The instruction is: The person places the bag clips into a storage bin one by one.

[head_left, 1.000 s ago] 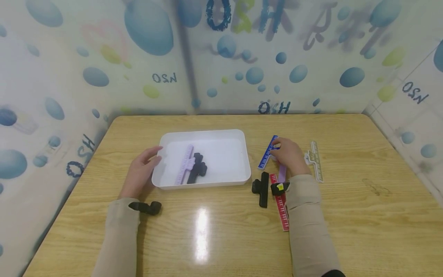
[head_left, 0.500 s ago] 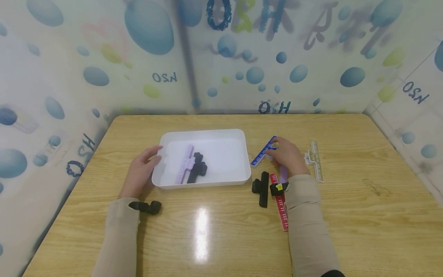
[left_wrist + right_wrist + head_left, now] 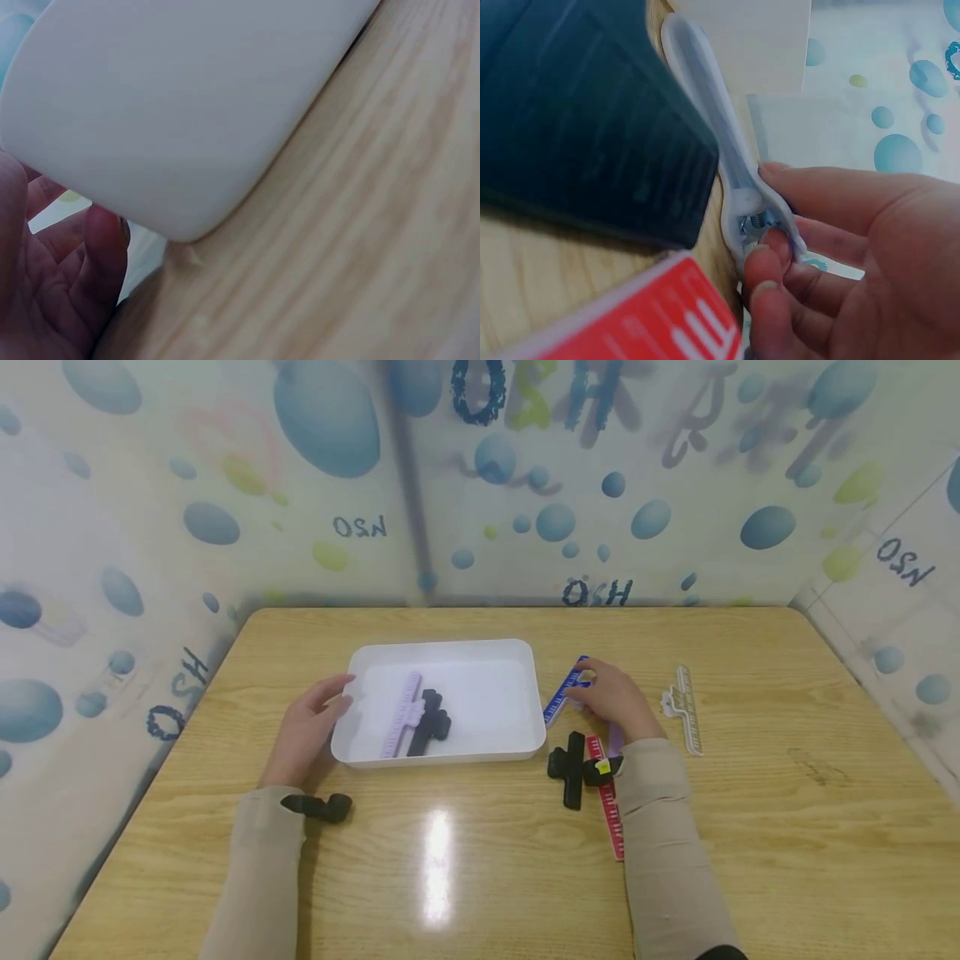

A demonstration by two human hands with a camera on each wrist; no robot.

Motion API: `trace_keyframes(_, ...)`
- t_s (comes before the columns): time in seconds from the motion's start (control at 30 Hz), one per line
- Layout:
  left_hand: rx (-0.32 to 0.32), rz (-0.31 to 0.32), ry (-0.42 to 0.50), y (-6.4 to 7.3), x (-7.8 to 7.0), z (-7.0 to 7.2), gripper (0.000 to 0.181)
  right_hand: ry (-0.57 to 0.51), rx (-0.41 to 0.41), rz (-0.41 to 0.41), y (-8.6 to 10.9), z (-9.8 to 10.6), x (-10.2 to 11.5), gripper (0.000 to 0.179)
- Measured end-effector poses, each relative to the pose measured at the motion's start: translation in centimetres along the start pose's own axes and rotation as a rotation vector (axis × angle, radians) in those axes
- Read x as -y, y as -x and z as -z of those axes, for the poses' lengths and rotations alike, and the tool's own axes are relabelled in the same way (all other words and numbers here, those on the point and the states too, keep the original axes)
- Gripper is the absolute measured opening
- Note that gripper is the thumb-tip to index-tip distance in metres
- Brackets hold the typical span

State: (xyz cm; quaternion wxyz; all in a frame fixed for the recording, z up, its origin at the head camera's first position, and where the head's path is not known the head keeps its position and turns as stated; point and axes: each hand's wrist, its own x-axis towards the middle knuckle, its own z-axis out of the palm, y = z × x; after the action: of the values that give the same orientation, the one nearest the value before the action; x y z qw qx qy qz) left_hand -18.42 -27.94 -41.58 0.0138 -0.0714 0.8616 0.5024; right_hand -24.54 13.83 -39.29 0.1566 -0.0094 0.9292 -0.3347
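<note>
My right hand [image 3: 617,697] pinches a blue clip with ruler markings [image 3: 564,695] just right of the white tray [image 3: 487,758]. In the right wrist view the clip [image 3: 720,112] shows its pale side and spring, with my fingers at its handles. My left hand [image 3: 306,727] touches the tray's left end with relaxed fingertips at the rim. The left wrist view has those fingers [image 3: 105,240] against the tray's outer wall [image 3: 172,112]. Inside the tray lie a lilac ruler clip [image 3: 403,717] and black clips [image 3: 429,722], side by side.
A black clip [image 3: 573,770] and a red ruler clip [image 3: 611,818] lie near my right wrist. A purple clip [image 3: 615,740] is partly hidden under that hand. Farther right lies a clear ruler clip [image 3: 687,710]. A patterned wall [image 3: 480,552] stands behind the wooden table [image 3: 787,843].
My right hand has moved slightly left with the blue clip, whose lower end has swung close to the tray's right side. My left hand and the tray stay in place.
</note>
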Motion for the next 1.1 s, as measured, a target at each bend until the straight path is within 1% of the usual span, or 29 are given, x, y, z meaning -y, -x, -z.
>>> trace_keyframes(0.2,0.006,0.007,0.023,0.06,-0.12,-0.06,0.043,0.002,-0.004,0.004,-0.14,-0.13,0.11,0.048)
trace_keyframes(0.5,0.001,0.015,0.02,0.17,-0.49,-0.1,0.042,0.023,-0.032,0.034,-0.22,-0.05,0.38,0.039)
trace_keyframes(0.63,0.004,0.022,0.023,0.22,-0.6,-0.11,0.042,0.007,-0.038,0.039,-0.21,0.03,0.36,0.038)
trace_keyframes(0.93,0.001,0.023,0.01,0.22,-0.57,-0.13,0.042,-0.005,-0.105,0.057,-0.12,0.13,0.57,0.036)
trace_keyframes(1.1,-0.001,0.025,0.005,0.23,-0.61,-0.15,0.042,-0.047,-0.132,0.072,-0.03,0.27,0.74,0.036)
